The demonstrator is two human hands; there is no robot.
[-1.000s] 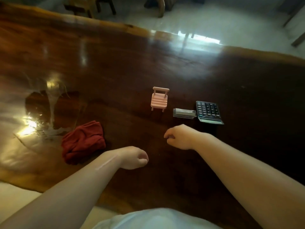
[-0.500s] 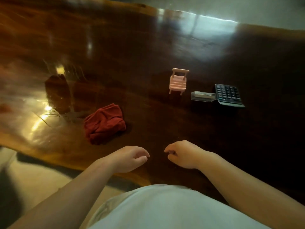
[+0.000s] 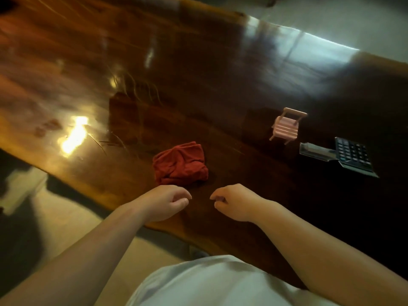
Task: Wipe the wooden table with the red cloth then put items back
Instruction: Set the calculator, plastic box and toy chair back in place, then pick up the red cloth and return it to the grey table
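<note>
Both my hands hover over the worktop's (image 3: 198, 85) near edge — left hand (image 3: 164, 203) and right hand (image 3: 234, 202) empty, fingers loosely curled. Red cloth (image 3: 180, 166) lies crumpled just beyond them. Pink toy chair (image 3: 286, 125), stapler (image 3: 315, 151), calculator (image 3: 353, 156) — far right.

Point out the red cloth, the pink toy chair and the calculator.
red cloth (image 3: 180, 167), head view, middle of the crumpled bundle
pink toy chair (image 3: 286, 128), head view, slatted seat
calculator (image 3: 353, 156), head view, keypad
</note>
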